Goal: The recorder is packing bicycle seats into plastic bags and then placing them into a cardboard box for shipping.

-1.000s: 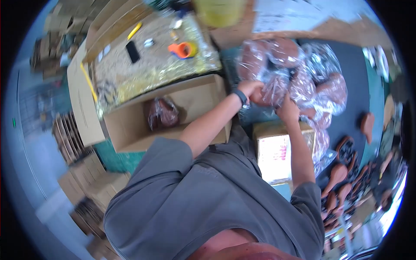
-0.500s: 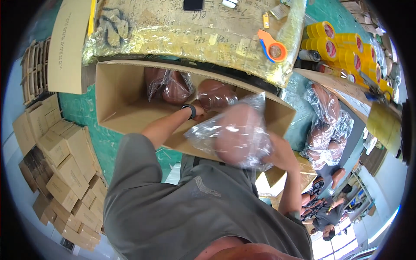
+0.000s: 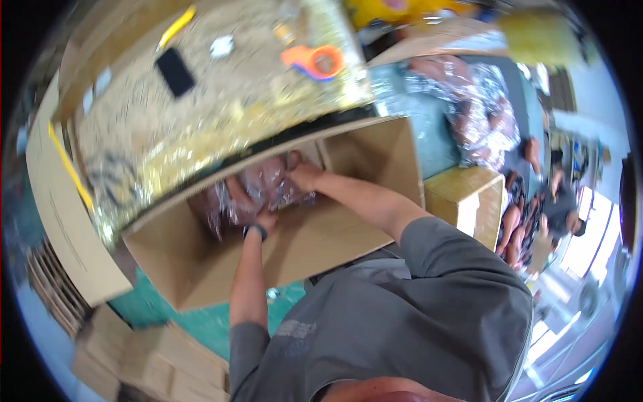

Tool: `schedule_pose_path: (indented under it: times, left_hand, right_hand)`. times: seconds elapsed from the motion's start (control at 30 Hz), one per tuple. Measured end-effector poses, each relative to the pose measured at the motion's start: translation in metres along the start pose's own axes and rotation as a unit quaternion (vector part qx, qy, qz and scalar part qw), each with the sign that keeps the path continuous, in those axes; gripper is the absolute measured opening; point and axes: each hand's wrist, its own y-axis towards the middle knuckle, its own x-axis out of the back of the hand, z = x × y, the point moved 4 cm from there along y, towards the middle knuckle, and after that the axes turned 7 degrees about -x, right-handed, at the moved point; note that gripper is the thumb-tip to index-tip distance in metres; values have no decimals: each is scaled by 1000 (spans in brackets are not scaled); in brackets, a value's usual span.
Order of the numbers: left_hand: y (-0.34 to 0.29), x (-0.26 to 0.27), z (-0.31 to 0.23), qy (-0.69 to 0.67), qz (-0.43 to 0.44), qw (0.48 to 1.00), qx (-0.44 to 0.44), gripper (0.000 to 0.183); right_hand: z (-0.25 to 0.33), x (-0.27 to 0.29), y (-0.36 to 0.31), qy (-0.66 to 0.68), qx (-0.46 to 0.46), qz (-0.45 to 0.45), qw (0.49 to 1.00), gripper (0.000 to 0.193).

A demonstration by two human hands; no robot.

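An open cardboard box (image 3: 341, 231) lies in front of me. Inside, against its far wall, are reddish-brown rounded pieces in clear plastic bags (image 3: 264, 184); their exact kind cannot be made out. My right hand (image 3: 305, 175) grips the right side of a bagged piece, fingers bent round it. At the near side of the bagged pieces, my left hand (image 3: 266, 220), with a dark band on its wrist, holds onto the plastic, its fingers partly hidden. Motion blurs both hands a little.
Beyond the box, a worktop (image 3: 221, 100) carries a phone (image 3: 175, 72) and an orange tape roll holder (image 3: 313, 61). More bagged brown pieces (image 3: 479, 114) lie to the right, above a closed carton (image 3: 465, 197). Stacked cartons (image 3: 154, 358) stand lower left. A person (image 3: 561, 213) is far right.
My right hand has carried a bagged brown piece from above the near edge into the box. The left hand stays among the bagged pieces. My view has turned and shifted.
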Motion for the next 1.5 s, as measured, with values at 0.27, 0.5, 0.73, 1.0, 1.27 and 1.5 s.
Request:
schedule_pose_path:
  times: [0.27,0.5,0.73,1.0,1.27,1.5]
  left_hand:
    - [-218,-115,-318,81,-180,947,-253,60]
    - [-190,-355,-454,49,-11,950,-308,49]
    - [-95,-493,-491,-89,106,985,-105,53]
    - [-104,-521,-492,-355,62,918,-167,60]
    - [-224,-390,-447,-50,-204,920,-330,85]
    - [-226,-239,-396,193,-134,965,-117,71]
  right_hand:
    - [-212,367,-262,29,-200,-552,809,25]
    - [-470,296,-198,-253,-285,-284,880,53]
    - [-392,346,-351,174,-225,-498,819,52]
    - [-381,295,-547,484,24,-236,843,45]
    - [-527,270,-394,28,-509,-359,782,74]
    - [-355,212,-341,-131,-100,-312,936,57]
